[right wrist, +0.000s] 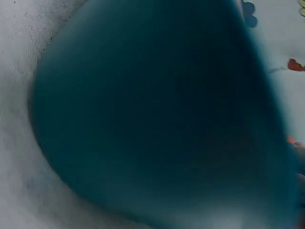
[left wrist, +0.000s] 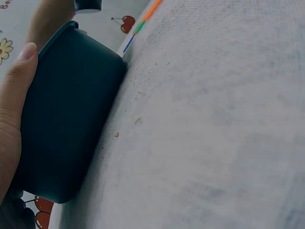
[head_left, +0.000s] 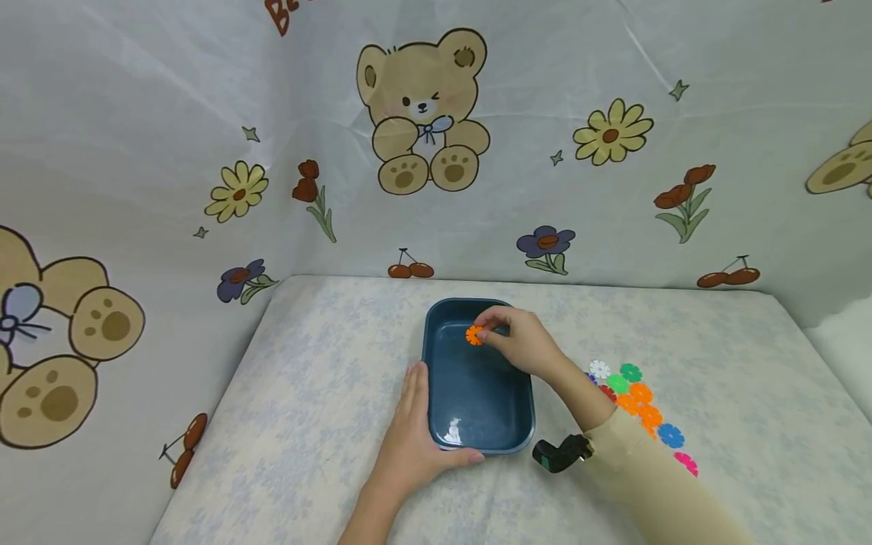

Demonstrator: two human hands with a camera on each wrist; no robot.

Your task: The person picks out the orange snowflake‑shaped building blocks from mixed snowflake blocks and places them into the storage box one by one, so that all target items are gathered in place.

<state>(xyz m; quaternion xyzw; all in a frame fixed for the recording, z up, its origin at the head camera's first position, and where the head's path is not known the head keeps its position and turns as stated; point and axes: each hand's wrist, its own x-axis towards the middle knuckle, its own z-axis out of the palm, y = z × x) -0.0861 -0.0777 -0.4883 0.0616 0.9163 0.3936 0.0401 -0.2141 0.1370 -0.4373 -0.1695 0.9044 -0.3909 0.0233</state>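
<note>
A dark blue-green rectangular tray [head_left: 480,386] sits on the table. My left hand [head_left: 411,446] rests against its near left corner, with straight fingers along the left side and the thumb along the near edge. In the left wrist view the thumb [left wrist: 19,86] lies against the tray's outer wall [left wrist: 71,114]. Over the far part of the tray, my right hand [head_left: 521,341] pinches an orange notched plastic disc [head_left: 474,335] between thumb and fingers. The tray's wall [right wrist: 157,109] fills most of the right wrist view, blurred, hiding nearly all of that hand.
Several notched discs in white, green, orange, red, blue and pink lie right of the tray, among them a blue disc [head_left: 671,435] and a pink disc [head_left: 686,462]. The right forearm partly covers them. A patterned cloth [head_left: 490,227] hangs behind the table [head_left: 306,393].
</note>
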